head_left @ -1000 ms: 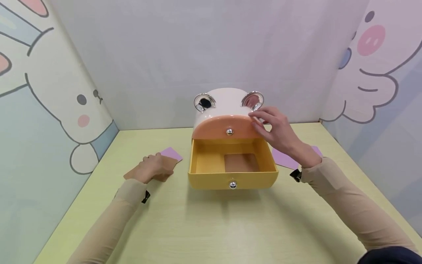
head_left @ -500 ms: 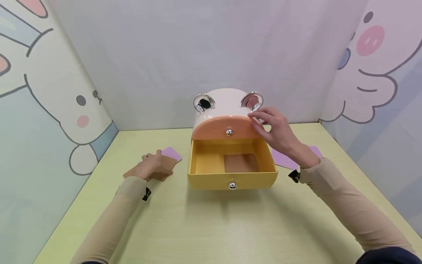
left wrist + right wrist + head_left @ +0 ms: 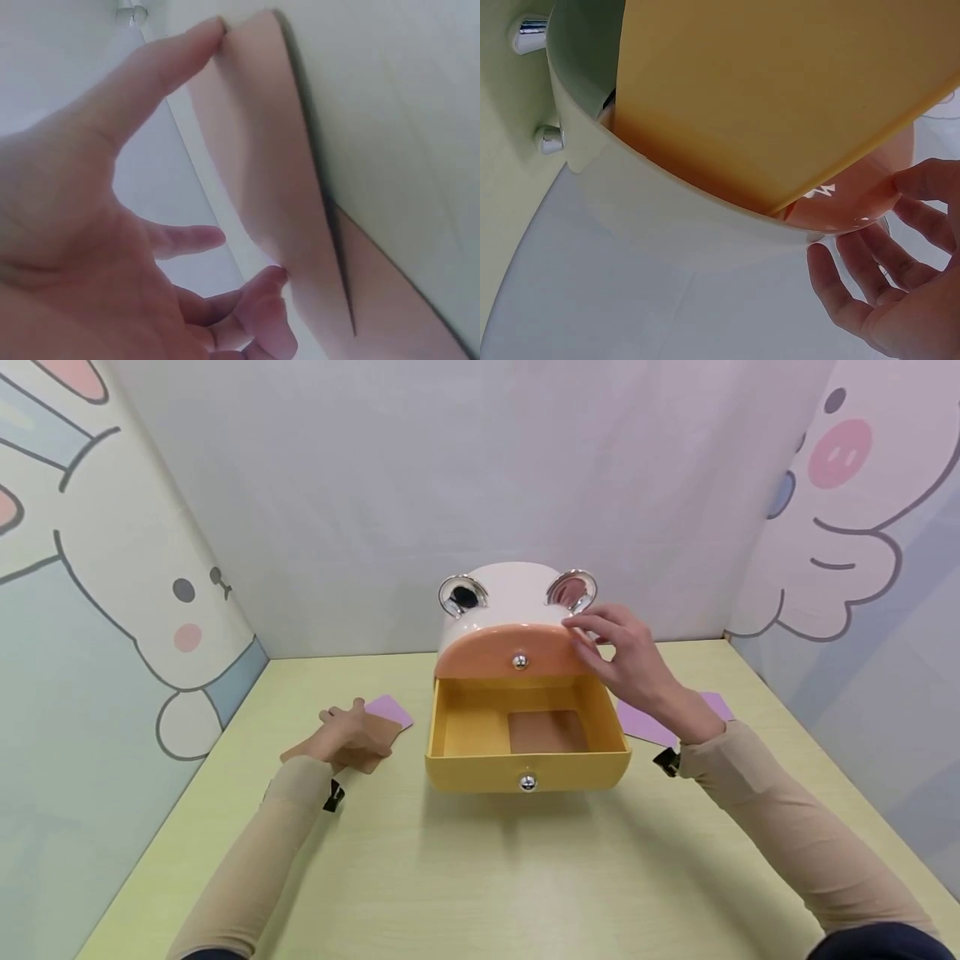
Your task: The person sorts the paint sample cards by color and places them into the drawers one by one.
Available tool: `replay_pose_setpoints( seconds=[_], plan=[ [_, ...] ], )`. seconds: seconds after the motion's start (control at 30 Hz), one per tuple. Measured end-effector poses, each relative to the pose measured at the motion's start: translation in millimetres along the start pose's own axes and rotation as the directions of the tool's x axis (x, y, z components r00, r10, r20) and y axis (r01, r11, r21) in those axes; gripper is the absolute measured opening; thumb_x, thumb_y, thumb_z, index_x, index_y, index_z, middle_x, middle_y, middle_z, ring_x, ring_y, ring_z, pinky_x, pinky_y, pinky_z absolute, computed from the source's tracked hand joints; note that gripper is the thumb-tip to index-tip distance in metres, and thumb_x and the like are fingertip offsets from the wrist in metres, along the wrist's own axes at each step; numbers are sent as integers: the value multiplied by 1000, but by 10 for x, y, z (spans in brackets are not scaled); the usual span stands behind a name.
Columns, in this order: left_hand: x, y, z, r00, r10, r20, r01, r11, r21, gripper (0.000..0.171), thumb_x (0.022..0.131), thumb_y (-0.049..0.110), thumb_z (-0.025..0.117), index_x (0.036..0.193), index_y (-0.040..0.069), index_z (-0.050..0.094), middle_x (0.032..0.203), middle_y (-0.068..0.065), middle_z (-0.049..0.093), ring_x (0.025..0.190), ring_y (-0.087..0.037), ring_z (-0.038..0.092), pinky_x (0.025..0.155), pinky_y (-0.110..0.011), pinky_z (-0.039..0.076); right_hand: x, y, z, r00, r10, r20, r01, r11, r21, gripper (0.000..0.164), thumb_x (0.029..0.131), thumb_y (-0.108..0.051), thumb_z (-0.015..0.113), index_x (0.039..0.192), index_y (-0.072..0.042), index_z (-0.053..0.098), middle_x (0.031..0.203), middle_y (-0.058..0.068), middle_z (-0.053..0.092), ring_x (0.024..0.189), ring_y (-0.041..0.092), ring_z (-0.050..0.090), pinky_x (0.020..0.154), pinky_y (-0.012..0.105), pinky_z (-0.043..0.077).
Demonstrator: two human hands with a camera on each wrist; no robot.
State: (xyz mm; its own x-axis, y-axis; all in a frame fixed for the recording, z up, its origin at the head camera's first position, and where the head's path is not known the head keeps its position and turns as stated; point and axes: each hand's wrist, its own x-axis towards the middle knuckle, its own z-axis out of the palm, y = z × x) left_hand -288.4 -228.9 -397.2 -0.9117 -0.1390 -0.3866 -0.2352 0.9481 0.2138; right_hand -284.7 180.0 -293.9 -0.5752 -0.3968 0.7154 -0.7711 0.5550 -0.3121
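Note:
A white frog-like drawer box (image 3: pixel 513 589) stands at the back of the table. Its orange upper drawer front (image 3: pixel 487 652) is closed, while the yellow lower drawer (image 3: pixel 476 774) is pulled out with a brown card (image 3: pixel 547 732) lying inside. My right hand (image 3: pixel 633 664) grips the box's upper right edge, thumb on the orange front and fingers against the white shell (image 3: pixel 682 217). To the left, my left hand (image 3: pixel 337 735) holds a brown card (image 3: pixel 262 135) by its edges between thumb and fingers. A second brown card (image 3: pixel 390 300) lies under it.
A purple card (image 3: pixel 390 709) lies just beyond the left hand. Another purple one (image 3: pixel 645 723) is partly hidden under the right forearm. Printed cartoon panels stand at both sides, and a pale wall (image 3: pixel 360 527) closes off the back.
The left fingers have spread and shifted slightly over the brown card. My right hand keeps its place on the box, and the drawer has not moved.

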Motion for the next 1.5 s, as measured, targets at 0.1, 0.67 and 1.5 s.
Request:
replay_pose_setpoints(
  seconds=[0.1,0.67,1.5],
  plan=[
    [22,-29,-6,1000,13,7,-13,1000,-13,115,70,43,79,149,2,7,131,-44,26,124,-54,22,95,-62,42,-2,-6,6,1000,10,10,-10,1000,1,24,87,-4,68,110,-4,70,107,13,63,96,25,56,75,48,58],
    [-196,-39,-287,991,122,-50,-124,991,-52,116,67,41,82,151,8,9,126,-37,32,114,-51,40,92,-65,41,5,2,15,1000,0,0,0,1000,-7,24,86,-4,69,110,-4,70,106,13,63,95,25,56,74,48,58],
    [-1124,462,-894,705,696,-137,-709,698,-101,80,70,23,85,140,22,46,128,-12,41,117,-25,39,93,-43,43,-3,17,26,1000,4,-30,-4,1000,4,23,86,-5,69,109,-5,70,106,12,64,94,23,56,74,42,58]
  ],
)
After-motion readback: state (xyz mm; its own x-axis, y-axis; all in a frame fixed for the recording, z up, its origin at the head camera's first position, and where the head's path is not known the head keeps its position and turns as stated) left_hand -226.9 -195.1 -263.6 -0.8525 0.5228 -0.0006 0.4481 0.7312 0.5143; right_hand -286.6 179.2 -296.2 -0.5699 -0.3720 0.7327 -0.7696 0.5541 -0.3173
